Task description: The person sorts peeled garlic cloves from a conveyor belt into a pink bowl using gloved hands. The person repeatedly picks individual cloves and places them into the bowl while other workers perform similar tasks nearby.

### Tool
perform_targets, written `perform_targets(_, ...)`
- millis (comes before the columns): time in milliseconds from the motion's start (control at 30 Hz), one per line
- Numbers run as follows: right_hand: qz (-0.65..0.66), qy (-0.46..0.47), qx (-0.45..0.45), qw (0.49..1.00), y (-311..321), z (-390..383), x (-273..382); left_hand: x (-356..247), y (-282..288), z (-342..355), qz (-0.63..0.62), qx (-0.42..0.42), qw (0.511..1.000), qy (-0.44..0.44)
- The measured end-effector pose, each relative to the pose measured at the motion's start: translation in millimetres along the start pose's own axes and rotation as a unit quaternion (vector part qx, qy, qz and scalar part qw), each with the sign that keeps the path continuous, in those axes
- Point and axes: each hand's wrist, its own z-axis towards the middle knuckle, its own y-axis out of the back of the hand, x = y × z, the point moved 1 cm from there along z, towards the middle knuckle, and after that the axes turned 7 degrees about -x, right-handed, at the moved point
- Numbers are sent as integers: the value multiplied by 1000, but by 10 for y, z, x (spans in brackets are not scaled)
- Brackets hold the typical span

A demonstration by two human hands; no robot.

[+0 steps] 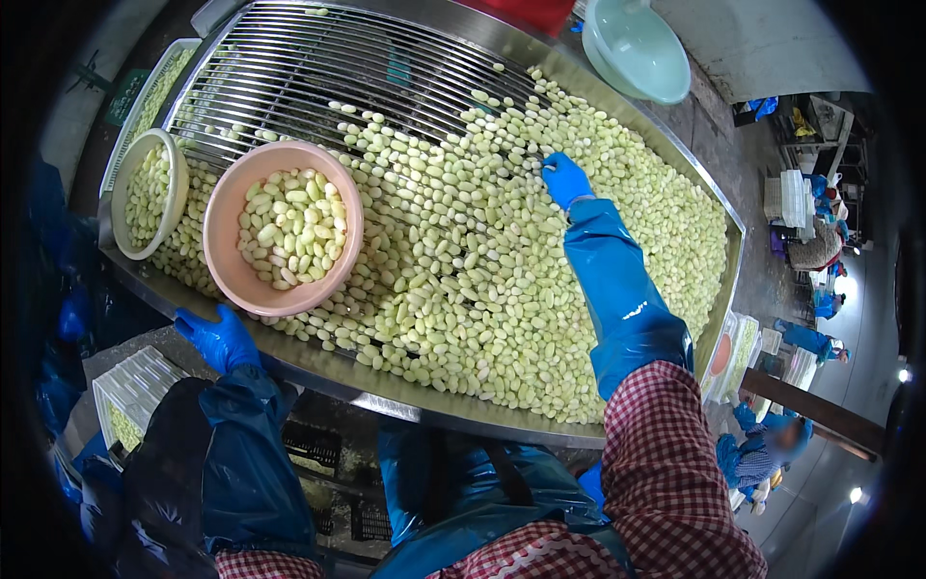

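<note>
Steel sorting table (318,372) fills most of my view, its grid of bars (318,58) bare at the far left and elsewhere covered by a wide heap of pale green peeled cloves (502,261). I see a dark green sign (126,95) beyond the far left corner, too small to make out. White slatted crates (135,386) stand under the near edge, partly hidden by my sleeve. A pink bowl (227,227) half full of cloves rests on the heap at left, with a white bowl (123,207) just beside it and a pale green basin (637,48) at the far rim. My left hand (220,338), in blue glove, rests on the table edge just below the pink bowl, fingers loosely curled, holding nothing. My right hand (564,179) reaches into the heap, fingers bent down among cloves; I cannot tell if it grips any.
</note>
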Motion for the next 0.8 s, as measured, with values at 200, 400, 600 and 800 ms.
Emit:
perform_targets(200, 296, -170, 5, 940, 82, -161, 238, 42, 68, 16, 8, -7, 1000, -15)
perform_targets(400, -129, 44, 28, 990, -38, -346, 435, 30, 54, 22, -6, 6, 1000, 2)
perform_targets(600, -177, 51, 9, 983, -260, -377, 198, 83, 18, 14, 4, 3, 1000, -1)
perform_targets(800, 101, -62, 69, 991, -52, -508, 349, -64, 109, 20, -12, 24, 999, 26)
